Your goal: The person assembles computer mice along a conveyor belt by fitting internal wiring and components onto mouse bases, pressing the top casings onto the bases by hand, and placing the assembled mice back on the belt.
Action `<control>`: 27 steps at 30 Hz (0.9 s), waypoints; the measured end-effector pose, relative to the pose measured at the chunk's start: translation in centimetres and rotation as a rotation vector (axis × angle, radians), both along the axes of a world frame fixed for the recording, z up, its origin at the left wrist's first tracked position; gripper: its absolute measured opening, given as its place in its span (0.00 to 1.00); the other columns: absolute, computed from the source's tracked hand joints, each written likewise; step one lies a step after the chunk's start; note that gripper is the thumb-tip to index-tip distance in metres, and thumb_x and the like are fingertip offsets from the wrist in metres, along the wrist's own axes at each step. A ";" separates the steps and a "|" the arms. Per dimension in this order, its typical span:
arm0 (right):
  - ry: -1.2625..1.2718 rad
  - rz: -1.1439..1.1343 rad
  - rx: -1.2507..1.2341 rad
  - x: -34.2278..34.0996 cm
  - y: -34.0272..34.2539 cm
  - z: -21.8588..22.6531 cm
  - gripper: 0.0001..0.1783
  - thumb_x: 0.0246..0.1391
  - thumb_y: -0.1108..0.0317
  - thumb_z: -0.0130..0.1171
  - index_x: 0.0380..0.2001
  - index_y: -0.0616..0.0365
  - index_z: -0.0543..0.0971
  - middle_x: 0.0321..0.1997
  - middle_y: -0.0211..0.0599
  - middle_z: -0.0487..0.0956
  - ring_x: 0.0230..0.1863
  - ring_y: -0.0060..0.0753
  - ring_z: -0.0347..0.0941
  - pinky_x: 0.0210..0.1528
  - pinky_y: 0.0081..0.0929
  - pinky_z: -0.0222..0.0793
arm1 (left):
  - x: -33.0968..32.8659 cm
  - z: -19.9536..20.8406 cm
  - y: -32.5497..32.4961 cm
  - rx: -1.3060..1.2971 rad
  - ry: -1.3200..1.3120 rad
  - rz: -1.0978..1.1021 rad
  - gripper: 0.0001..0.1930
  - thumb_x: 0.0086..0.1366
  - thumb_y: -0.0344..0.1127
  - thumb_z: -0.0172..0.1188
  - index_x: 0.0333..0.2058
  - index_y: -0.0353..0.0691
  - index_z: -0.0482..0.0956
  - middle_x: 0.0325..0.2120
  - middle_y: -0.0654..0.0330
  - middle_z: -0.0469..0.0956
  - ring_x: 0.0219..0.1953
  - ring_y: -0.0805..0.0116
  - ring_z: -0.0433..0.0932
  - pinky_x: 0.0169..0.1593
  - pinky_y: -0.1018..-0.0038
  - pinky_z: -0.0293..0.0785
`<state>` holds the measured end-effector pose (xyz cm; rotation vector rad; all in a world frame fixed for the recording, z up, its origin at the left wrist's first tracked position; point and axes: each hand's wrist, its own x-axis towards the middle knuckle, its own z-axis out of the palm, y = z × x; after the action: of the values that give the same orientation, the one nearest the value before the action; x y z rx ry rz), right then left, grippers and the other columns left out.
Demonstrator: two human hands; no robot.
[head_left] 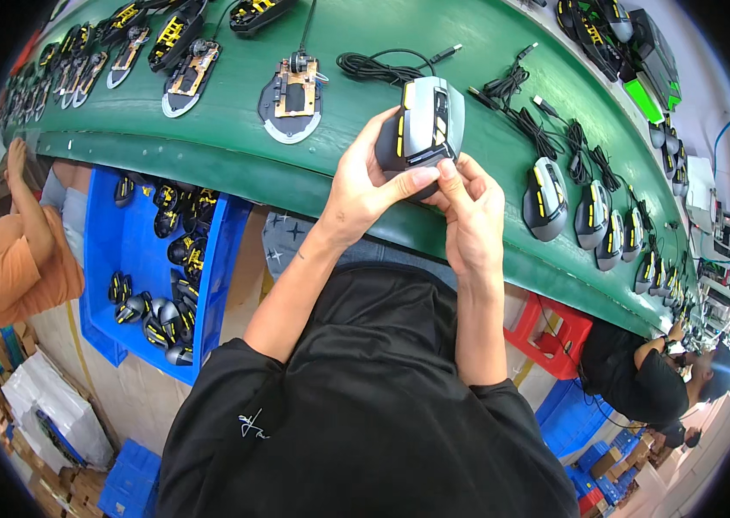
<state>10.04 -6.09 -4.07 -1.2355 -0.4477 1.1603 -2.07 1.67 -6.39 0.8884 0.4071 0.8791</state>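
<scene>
Held mouse: at one o'clock from the middle of your view, a silver-and-black plastic mouse with yellow side keys (436,112) sits raised over the smooth green bench (227,121).
Left hand: your left hand (365,177) grasps its left flank, thumb across the near edge; the fingers underneath are hidden.
Right hand: your right hand (473,203) grips its near right corner, thumb close to the other thumb.
Slip risk: both grips gather at the near end, so a hard push there could tip the smooth shell out of your fingers.
Cable risk: the black coiled cable with a metal plug (382,67), at twelve o'clock, appears to run to the mouse; lifting abruptly could tug it.
Blue bin: the deep blue plastic bin (130,246) at nine o'clock holds loose black mouse shells with yellow parts (162,324), piled; they could scuff each other.
Lower crate: the smaller blue plastic crate (129,479) sits toward seven o'clock; you cannot tell its contents.
</scene>
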 end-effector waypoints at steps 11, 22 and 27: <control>-0.005 -0.050 -0.023 -0.4 -0.3 -1.0 0.22 0.57 0.59 0.66 0.45 0.68 0.77 0.39 0.34 0.81 0.36 0.18 0.74 0.40 0.19 0.69 | 0.5 0.3 -1.1 0.009 0.021 0.086 0.34 0.58 0.22 0.67 0.60 0.27 0.60 0.50 0.54 0.74 0.52 0.68 0.76 0.57 0.72 0.73; 0.157 0.015 0.062 0.3 -0.6 -0.9 0.21 0.63 0.59 0.60 0.47 0.68 0.76 0.40 0.33 0.81 0.37 0.19 0.75 0.43 0.21 0.71 | 0.4 1.2 -1.4 0.190 0.253 0.116 0.37 0.56 0.24 0.70 0.61 0.27 0.60 0.51 0.51 0.74 0.52 0.66 0.76 0.57 0.70 0.73; 0.147 0.041 0.093 0.1 -0.5 -1.0 0.21 0.63 0.59 0.58 0.49 0.68 0.75 0.42 0.35 0.81 0.39 0.21 0.76 0.44 0.23 0.71 | 0.6 1.7 -1.6 0.091 0.256 0.151 0.36 0.56 0.25 0.71 0.60 0.27 0.62 0.50 0.52 0.75 0.51 0.67 0.77 0.56 0.71 0.73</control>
<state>10.14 -6.57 -5.11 -1.0574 -0.4132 1.2426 -1.51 0.04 -4.68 1.0696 0.6670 0.9304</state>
